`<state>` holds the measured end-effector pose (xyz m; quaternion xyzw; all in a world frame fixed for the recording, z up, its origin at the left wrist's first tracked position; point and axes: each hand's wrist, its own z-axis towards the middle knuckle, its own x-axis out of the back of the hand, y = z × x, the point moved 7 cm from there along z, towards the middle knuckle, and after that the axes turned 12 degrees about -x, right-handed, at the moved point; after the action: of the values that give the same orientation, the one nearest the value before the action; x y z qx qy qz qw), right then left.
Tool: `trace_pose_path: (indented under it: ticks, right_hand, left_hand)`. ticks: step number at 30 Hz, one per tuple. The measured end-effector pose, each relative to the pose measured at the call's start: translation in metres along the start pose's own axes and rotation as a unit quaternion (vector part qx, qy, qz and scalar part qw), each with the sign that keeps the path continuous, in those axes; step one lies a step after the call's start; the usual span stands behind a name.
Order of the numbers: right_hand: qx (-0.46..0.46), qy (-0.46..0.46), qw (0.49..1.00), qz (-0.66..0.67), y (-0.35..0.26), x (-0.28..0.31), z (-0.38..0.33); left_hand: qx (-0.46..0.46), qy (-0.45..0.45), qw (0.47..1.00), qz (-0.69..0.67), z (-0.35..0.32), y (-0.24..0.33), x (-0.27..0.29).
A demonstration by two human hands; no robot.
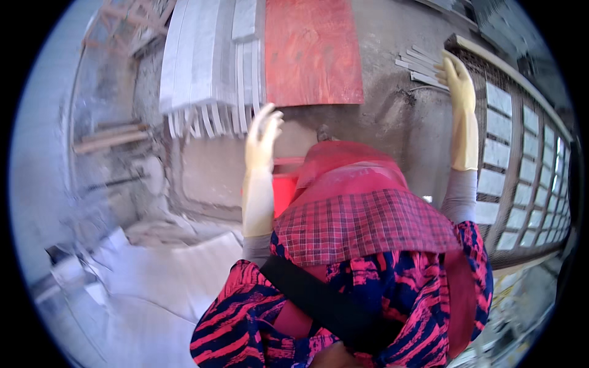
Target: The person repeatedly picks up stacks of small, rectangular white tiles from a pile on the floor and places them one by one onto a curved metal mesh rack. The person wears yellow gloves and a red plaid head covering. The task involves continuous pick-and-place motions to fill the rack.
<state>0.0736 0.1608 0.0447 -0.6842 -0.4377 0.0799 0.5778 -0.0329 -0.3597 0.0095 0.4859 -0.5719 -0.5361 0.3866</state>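
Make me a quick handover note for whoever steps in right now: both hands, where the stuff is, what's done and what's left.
Left hand: gloved, open, fingers spread, holding nothing, raised just below the stack of grey strips, beside the red board.
Right hand: gloved, laid flat on the top corner of the mesh frame, next to a small bundle of grey strips.
Done: the frame already holds rows of pale tiles.
Left: a large stack of strips lies unused; whether the frame is full cannot be told.
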Motion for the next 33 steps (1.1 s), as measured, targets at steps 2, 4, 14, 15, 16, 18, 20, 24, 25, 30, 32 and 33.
trace_pose_path:
  ticks: [2, 4, 14, 15, 16, 18, 20, 24, 25, 30, 32, 33]
  right_hand:
    - [0.026, -0.032, 0.998, -0.043, -0.023, -0.029, 0.015]
    - [0.041, -0.059, 0.995, -0.067, -0.03, -0.072, 0.015]
    - [-0.056, -0.306, 0.942, -0.127, 0.084, -0.293, -0.079]
    - [-0.066, -0.33, 0.934, -0.118, 0.09, -0.301, -0.081]
    - [-0.088, -0.335, 0.931, -0.111, 0.098, -0.306, -0.084]
    - [-0.134, -0.326, 0.93, -0.105, 0.113, -0.31, -0.075]
    - [-0.18, -0.313, 0.927, -0.104, 0.127, -0.311, -0.057]
    - [-0.26, -0.253, 0.928, -0.08, 0.146, -0.323, -0.015]
    - [-0.279, -0.232, 0.928, -0.085, 0.143, -0.332, -0.004]
    - [-0.349, -0.207, 0.912, -0.063, 0.135, -0.433, 0.05]
    - [-0.342, -0.241, 0.905, -0.08, 0.125, -0.491, 0.072]
    - [-0.338, -0.261, 0.9, -0.087, 0.123, -0.518, 0.079]
  left_hand:
    - [0.005, 0.098, 0.995, -0.021, -0.025, -0.016, 0.044]
    - [0.042, 0.167, 0.985, -0.024, -0.054, -0.042, 0.081]
    - [0.119, 0.247, 0.961, -0.037, -0.095, -0.083, 0.132]
    - [0.122, 0.24, 0.962, -0.038, -0.084, -0.087, 0.135]
    - [0.127, 0.234, 0.963, -0.038, -0.076, -0.091, 0.137]
    - [0.126, 0.213, 0.968, -0.049, -0.043, -0.108, 0.143]
    - [0.145, 0.201, 0.968, -0.049, -0.009, -0.113, 0.144]
    - [0.148, 0.159, 0.974, -0.059, 0.065, -0.124, 0.161]
    - [0.16, 0.159, 0.973, -0.059, 0.087, -0.129, 0.171]
    - [0.177, 0.107, 0.978, 0.019, 0.225, -0.154, 0.238]
    - [0.143, 0.071, 0.984, 0.08, 0.29, -0.166, 0.261]
    - [0.129, 0.053, 0.983, 0.117, 0.321, -0.173, 0.273]
